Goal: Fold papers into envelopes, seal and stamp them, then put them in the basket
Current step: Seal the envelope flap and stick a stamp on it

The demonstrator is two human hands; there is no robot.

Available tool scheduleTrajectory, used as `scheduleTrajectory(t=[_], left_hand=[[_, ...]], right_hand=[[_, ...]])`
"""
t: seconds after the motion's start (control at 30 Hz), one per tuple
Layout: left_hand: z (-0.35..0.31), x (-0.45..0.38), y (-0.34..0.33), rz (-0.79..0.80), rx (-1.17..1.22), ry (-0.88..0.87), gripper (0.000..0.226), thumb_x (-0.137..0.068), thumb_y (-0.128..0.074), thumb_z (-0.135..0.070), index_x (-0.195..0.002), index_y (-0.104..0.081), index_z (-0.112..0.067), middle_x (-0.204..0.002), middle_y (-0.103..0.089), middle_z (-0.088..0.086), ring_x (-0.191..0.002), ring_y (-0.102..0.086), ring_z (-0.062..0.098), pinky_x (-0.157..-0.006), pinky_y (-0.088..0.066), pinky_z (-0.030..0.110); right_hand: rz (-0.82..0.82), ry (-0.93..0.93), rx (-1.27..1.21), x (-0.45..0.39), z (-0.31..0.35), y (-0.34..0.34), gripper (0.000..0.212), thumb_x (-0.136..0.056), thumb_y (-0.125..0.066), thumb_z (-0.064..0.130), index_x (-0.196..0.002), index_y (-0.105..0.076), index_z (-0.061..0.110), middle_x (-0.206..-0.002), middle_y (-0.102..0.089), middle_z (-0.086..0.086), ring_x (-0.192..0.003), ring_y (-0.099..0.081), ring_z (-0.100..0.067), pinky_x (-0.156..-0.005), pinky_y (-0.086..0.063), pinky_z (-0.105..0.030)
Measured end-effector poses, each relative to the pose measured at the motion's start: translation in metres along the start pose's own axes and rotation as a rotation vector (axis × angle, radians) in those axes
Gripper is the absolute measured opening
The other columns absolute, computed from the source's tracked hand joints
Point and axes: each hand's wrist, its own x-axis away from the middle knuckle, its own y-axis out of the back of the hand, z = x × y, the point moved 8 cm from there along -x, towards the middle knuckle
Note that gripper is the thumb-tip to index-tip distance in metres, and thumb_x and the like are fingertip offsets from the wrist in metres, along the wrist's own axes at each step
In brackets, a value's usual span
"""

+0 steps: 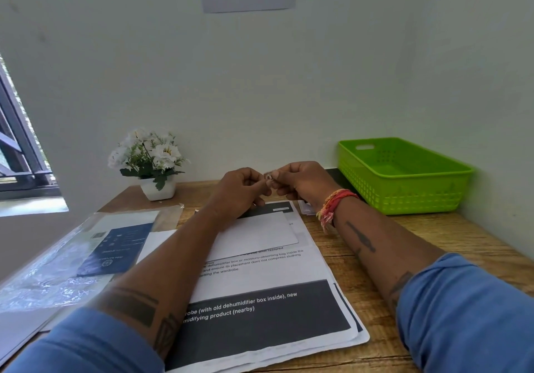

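Both hands meet above the far end of the desk, fingers curled: the left hand [241,189] and right hand [300,183] together pinch a tiny stamp [269,176], held between their fingertips, too small to tell its orientation. Below them a smooth white envelope [257,235], a flat rectangle, lies on a stack of printed papers [274,288], its long axis running left to right, tilted slightly up toward the right. The papers' long edge runs away from the person, their sheets fanned at the near right corner. The grainy wooden desk [361,260] shows bare between the papers and the green plastic basket [404,196], a perforated rectangular tray standing in the right corner against the wall. At left lies a crinkled clear plastic sleeve [57,271], and a white pot of flowers [157,189] stands by the wall
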Motion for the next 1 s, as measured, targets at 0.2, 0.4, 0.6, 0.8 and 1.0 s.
scheduleTrajectory(t=[0.2, 0.4, 0.6, 0.8, 1.0], left_hand=[[-0.006, 0.001, -0.003, 0.051, -0.118, -0.003, 0.015, -0.094, -0.07, -0.019, -0.095, -0.069, -0.005, -0.083, -0.078, 0.005, -0.066, -0.069, 0.015, -0.057, -0.051, 0.025], [-0.006, 0.0, 0.015, 0.09, -0.424, 0.014, 0.009, -0.09, -0.072, -0.022, -0.087, -0.074, -0.014, -0.076, -0.077, -0.001, -0.059, -0.065, 0.012, -0.059, -0.051, 0.025], [0.002, 0.012, 0.003, 0.327, -0.549, 0.071, 0.01, -0.083, -0.08, -0.026, -0.084, -0.074, -0.017, -0.064, -0.068, -0.005, -0.055, -0.059, 0.006, -0.057, -0.048, 0.024], [0.012, 0.009, 0.003, 0.371, -0.549, 0.081, 0.014, -0.08, -0.084, -0.033, -0.086, -0.075, -0.024, -0.064, -0.065, -0.01, -0.06, -0.056, 0.008, -0.065, -0.048, 0.03], [0.013, 0.007, 0.003, 0.359, -0.573, 0.091, 0.015, -0.08, -0.085, -0.035, -0.086, -0.076, -0.025, -0.068, -0.068, -0.011, -0.064, -0.058, 0.007, -0.071, -0.05, 0.031]], right_hand=[[-0.038, -0.022, -0.047, 0.002, 0.001, 0.003, 0.015, -0.093, -0.071, 0.016, -0.101, -0.074, 0.004, -0.093, -0.077, -0.017, -0.081, -0.074, -0.023, -0.065, -0.059, -0.027], [0.12, 0.096, 0.159, 0.011, 0.015, 0.0, 0.013, -0.094, -0.069, 0.013, -0.103, -0.077, 0.007, -0.084, -0.077, -0.011, -0.069, -0.07, -0.013, -0.059, -0.053, -0.019], [0.47, 0.023, 0.372, 0.022, 0.003, -0.025, 0.01, -0.09, -0.074, 0.015, -0.098, -0.078, 0.011, -0.098, -0.076, -0.014, -0.084, -0.069, -0.017, -0.085, -0.059, -0.033], [0.434, 0.083, 0.62, 0.024, 0.01, -0.024, 0.008, -0.085, -0.079, 0.024, -0.092, -0.076, 0.022, -0.078, -0.072, 0.01, -0.071, -0.061, -0.002, -0.071, -0.047, -0.021], [0.444, 0.077, 0.638, 0.022, 0.004, -0.028, 0.005, -0.085, -0.079, 0.028, -0.081, -0.076, 0.029, -0.09, -0.076, 0.007, -0.096, -0.069, -0.017, -0.093, -0.054, -0.036]])
